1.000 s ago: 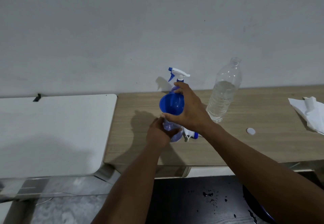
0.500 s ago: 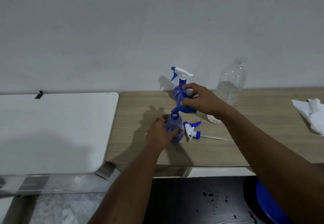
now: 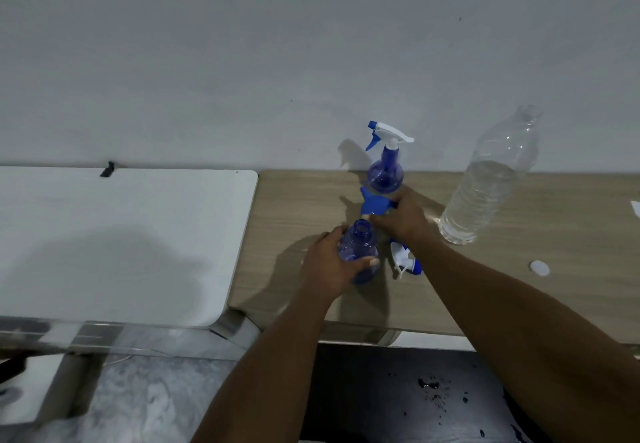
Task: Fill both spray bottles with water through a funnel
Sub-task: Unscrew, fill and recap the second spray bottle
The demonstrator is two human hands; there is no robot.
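An open blue spray bottle (image 3: 358, 248) stands on the wooden table (image 3: 519, 286), and my left hand (image 3: 329, 266) grips its body. My right hand (image 3: 403, 215) holds a blue funnel (image 3: 374, 204) just behind and above the bottle's mouth, tilted, its spout apart from the neck. The bottle's white and blue trigger head (image 3: 405, 259) lies on the table to its right, partly under my right wrist. A second blue spray bottle (image 3: 385, 169) with its trigger head on stands at the back by the wall. A clear water bottle (image 3: 488, 183), uncapped and partly full, stands to the right.
A small white cap (image 3: 539, 267) lies on the wood at the right. A white table (image 3: 114, 241) adjoins on the left. A white tissue (image 3: 635, 207) shows at the far right edge. Below the front edge is a dark floor with wet spots (image 3: 429, 385).
My right hand has lifted the funnel out of the open bottle's neck and carried it back and to the right. My left hand kept its hold on the bottle.
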